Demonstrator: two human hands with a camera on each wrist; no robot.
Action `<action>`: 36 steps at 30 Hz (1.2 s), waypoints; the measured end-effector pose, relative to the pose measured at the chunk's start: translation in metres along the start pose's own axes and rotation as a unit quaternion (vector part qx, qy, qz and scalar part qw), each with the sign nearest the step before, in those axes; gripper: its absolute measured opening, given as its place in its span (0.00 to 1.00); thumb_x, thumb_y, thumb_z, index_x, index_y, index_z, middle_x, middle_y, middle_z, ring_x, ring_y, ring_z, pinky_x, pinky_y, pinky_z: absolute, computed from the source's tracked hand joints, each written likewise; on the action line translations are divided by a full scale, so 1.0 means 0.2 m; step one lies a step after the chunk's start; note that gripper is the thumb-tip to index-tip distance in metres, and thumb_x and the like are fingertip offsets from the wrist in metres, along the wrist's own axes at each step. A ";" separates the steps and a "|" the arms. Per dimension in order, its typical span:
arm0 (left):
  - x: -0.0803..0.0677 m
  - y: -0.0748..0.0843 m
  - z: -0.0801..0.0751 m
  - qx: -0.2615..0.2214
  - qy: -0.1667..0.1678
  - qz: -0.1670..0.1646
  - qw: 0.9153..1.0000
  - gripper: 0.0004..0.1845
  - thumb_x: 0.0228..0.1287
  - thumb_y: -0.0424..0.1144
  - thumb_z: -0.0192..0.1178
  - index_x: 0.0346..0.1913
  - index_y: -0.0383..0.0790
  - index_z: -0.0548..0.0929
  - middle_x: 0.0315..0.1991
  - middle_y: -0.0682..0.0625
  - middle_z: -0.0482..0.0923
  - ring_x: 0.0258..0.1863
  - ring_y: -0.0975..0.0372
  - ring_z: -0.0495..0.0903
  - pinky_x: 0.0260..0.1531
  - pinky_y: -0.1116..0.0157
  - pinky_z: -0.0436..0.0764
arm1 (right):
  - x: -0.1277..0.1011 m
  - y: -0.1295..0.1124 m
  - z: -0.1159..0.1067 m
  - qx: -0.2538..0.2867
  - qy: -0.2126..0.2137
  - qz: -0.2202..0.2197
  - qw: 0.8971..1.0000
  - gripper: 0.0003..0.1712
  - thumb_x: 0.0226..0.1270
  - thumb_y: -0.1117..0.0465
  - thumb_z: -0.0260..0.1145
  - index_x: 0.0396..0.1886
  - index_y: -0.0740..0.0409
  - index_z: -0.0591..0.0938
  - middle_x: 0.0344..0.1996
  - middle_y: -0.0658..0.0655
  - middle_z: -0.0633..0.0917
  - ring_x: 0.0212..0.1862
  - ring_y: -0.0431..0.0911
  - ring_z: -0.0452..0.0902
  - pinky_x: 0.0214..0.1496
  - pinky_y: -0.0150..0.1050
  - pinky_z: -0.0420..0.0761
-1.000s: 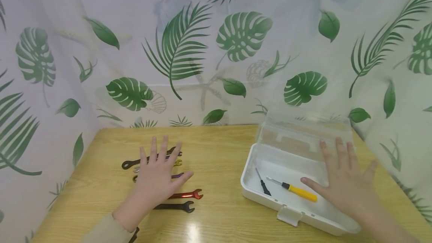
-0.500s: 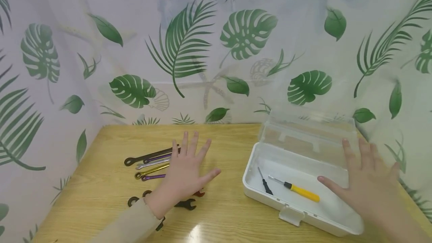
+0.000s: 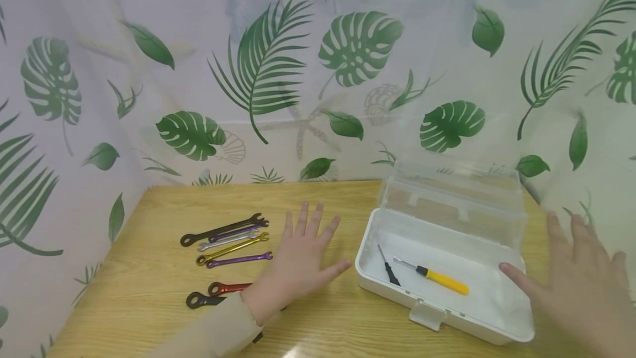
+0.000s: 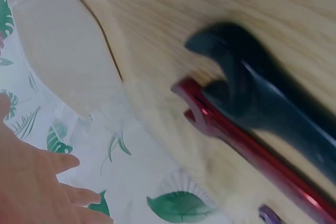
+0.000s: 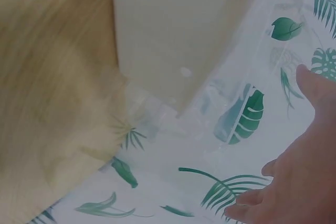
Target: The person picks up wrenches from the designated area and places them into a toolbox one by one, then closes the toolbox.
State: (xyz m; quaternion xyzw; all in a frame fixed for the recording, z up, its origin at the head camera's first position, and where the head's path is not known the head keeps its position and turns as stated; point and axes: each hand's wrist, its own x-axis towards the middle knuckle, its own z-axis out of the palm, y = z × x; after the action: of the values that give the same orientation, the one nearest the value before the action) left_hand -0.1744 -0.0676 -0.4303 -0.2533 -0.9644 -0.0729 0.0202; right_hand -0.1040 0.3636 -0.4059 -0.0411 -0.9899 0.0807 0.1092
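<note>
My left hand (image 3: pixel 303 261) hovers flat with fingers spread over the wooden table (image 3: pixel 323 203), between a row of wrenches and a white box (image 3: pixel 437 305). It holds nothing. To its left lie a black wrench (image 3: pixel 218 229), a gold wrench (image 3: pixel 231 247), a purple wrench (image 3: pixel 238 259) and a red wrench (image 3: pixel 228 288). The left wrist view shows the red wrench (image 4: pixel 247 148) and a black wrench (image 4: pixel 268 100) close up. My right hand (image 3: pixel 581 286) is spread open at the box's right end, empty. Inside the box lie a yellow-handled screwdriver (image 3: pixel 439 279) and a small black screwdriver (image 3: pixel 388 269).
The box's clear lid (image 3: pixel 452 198) stands open at the back. A leaf-patterned curtain (image 3: pixel 278 70) walls the table on the left, back and right. A latch (image 3: pixel 424 315) sticks out from the box's front wall.
Both hands have slid to the right. The left hand left the wrenches and now hovers beside the box; the right hand moved from over the box to its right end.
</note>
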 end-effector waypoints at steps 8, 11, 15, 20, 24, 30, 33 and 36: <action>0.06 0.08 0.06 0.005 -0.011 0.015 1.000 0.47 0.75 0.76 0.43 0.87 0.55 0.54 0.88 0.39 0.41 0.87 0.39 0.39 0.83 0.34 0.47 | -0.07 0.06 0.06 -0.011 0.012 -0.002 1.000 0.72 0.66 0.25 0.65 0.84 0.74 0.45 0.73 0.91 0.53 0.67 0.87 0.55 0.61 0.89 0.54; 0.08 0.10 0.08 0.007 -0.007 0.023 1.000 0.47 0.75 0.76 0.42 0.86 0.54 0.55 0.88 0.39 0.42 0.87 0.39 0.40 0.83 0.34 0.47 | -0.10 0.06 0.09 -0.011 0.022 -0.007 1.000 0.72 0.65 0.25 0.66 0.81 0.78 0.50 0.69 0.93 0.59 0.63 0.88 0.59 0.57 0.89 0.59; 0.11 0.13 0.10 0.012 -0.005 0.033 0.999 0.46 0.76 0.76 0.41 0.86 0.53 0.55 0.88 0.39 0.43 0.87 0.39 0.42 0.83 0.35 0.48 | -0.13 0.07 0.14 -0.001 0.019 -0.009 1.000 0.71 0.65 0.26 0.66 0.79 0.81 0.53 0.67 0.93 0.61 0.60 0.89 0.61 0.55 0.90 0.61; 0.15 0.17 0.12 0.019 -0.013 0.045 0.999 0.46 0.77 0.75 0.39 0.87 0.53 0.54 0.87 0.38 0.45 0.87 0.40 0.43 0.83 0.36 0.49 | -0.16 0.07 0.20 0.000 0.006 -0.013 1.000 0.69 0.68 0.27 0.65 0.79 0.82 0.52 0.67 0.94 0.62 0.64 0.86 0.60 0.57 0.88 0.61; 0.17 0.19 0.13 0.026 -0.021 0.047 0.998 0.48 0.77 0.75 0.38 0.87 0.50 0.51 0.87 0.38 0.45 0.87 0.41 0.43 0.84 0.38 0.49 | -0.16 0.05 0.23 0.007 -0.015 -0.026 1.000 0.68 0.71 0.30 0.65 0.79 0.83 0.50 0.70 0.92 0.60 0.66 0.85 0.59 0.59 0.87 0.60; 0.19 0.20 0.14 0.028 -0.025 0.056 0.998 0.50 0.77 0.74 0.41 0.87 0.44 0.49 0.88 0.41 0.43 0.88 0.45 0.42 0.86 0.43 0.49 | -0.16 0.02 0.27 0.027 -0.030 -0.047 0.998 0.67 0.71 0.32 0.67 0.79 0.84 0.49 0.74 0.90 0.57 0.74 0.82 0.54 0.67 0.84 0.57; 0.20 0.20 0.14 0.036 -0.025 0.068 0.997 0.50 0.78 0.73 0.40 0.87 0.41 0.48 0.88 0.43 0.42 0.88 0.47 0.43 0.86 0.45 0.51 | -0.16 0.01 0.28 0.036 -0.046 -0.039 0.998 0.67 0.72 0.32 0.65 0.78 0.86 0.49 0.76 0.89 0.54 0.76 0.82 0.50 0.71 0.83 0.53; 0.20 0.20 0.14 0.036 -0.025 0.077 0.996 0.51 0.79 0.73 0.39 0.87 0.39 0.47 0.88 0.44 0.41 0.88 0.49 0.44 0.86 0.47 0.52 | -0.16 0.01 0.29 0.036 -0.066 -0.030 0.997 0.67 0.75 0.31 0.62 0.76 0.89 0.48 0.77 0.88 0.49 0.78 0.81 0.45 0.73 0.82 0.50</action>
State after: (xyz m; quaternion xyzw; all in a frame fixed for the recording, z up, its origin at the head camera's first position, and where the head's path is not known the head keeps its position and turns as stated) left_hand -0.1898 -0.0087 -0.4494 -0.3281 -0.9441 -0.0302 0.0109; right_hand -0.0862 0.3530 -0.4689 -0.0018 -0.9922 0.1150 0.0478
